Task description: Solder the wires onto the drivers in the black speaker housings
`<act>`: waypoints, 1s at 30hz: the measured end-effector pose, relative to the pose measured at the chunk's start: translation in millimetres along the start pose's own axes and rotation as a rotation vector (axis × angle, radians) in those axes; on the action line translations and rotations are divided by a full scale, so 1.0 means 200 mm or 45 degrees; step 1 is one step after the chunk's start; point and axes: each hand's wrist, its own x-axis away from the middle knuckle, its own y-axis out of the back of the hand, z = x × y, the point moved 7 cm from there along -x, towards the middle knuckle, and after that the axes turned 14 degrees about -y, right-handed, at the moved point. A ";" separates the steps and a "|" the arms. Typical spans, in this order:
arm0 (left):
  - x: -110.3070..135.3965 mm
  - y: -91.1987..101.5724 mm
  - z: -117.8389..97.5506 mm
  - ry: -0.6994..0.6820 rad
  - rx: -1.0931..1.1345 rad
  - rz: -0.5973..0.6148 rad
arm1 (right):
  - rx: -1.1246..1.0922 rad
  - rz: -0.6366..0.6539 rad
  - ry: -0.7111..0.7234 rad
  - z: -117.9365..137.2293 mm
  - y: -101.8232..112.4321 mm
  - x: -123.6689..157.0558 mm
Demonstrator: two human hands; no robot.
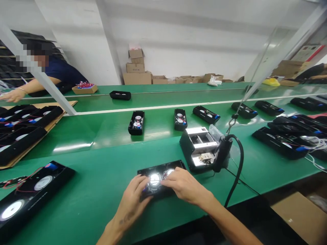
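Observation:
A black speaker housing (163,168) with two shiny round speaker drivers lies on the green bench near its front edge. My left hand (133,200) rests on the housing's near left side, its fingertips beside the bright left driver (154,179). My right hand (185,185) lies over the right part of the housing, fingers bent and touching the left driver's rim. Both hands press on the housing rather than lift it.
A black and white screw feeder box (198,146) stands right of the housing, with a hanging electric screwdriver (221,153) and its cable. More black housings lie left (28,194), right (278,143) and on the conveyor (136,122). A co-worker (51,73) leans in at far left. Cardboard boxes (136,73) line the wall.

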 end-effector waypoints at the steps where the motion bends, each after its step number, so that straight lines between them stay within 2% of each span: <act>1: -0.02 0.01 0.03 0.017 0.004 0.026 | 0.117 0.038 -0.014 0.01 -0.01 -0.01; 5: -0.09 0.02 0.13 0.067 0.058 0.155 | 0.332 0.184 -0.103 0.05 -0.07 -0.11; 8: -0.14 0.01 0.11 -0.013 0.066 0.275 | 0.345 0.335 -0.100 0.07 -0.12 -0.15; 10: -0.17 -0.01 0.07 -0.101 0.042 0.345 | 0.299 0.380 -0.089 0.07 -0.14 -0.15; 13: -0.20 -0.04 0.00 -0.204 0.023 0.412 | 0.218 0.388 -0.107 0.04 -0.14 -0.13; 17: -0.20 -0.07 -0.02 -0.202 0.028 0.475 | 0.091 0.360 -0.115 0.06 -0.14 -0.08; 21: -0.14 -0.08 -0.01 -0.186 0.108 0.409 | -0.065 0.285 -0.218 0.06 -0.17 -0.05; 25: -0.18 -0.09 0.09 0.007 0.219 0.465 | -0.108 0.332 -0.290 0.03 -0.17 -0.12; 30: -0.46 -0.11 0.34 0.368 0.593 0.675 | -0.093 0.435 -0.389 -0.07 -0.02 -0.35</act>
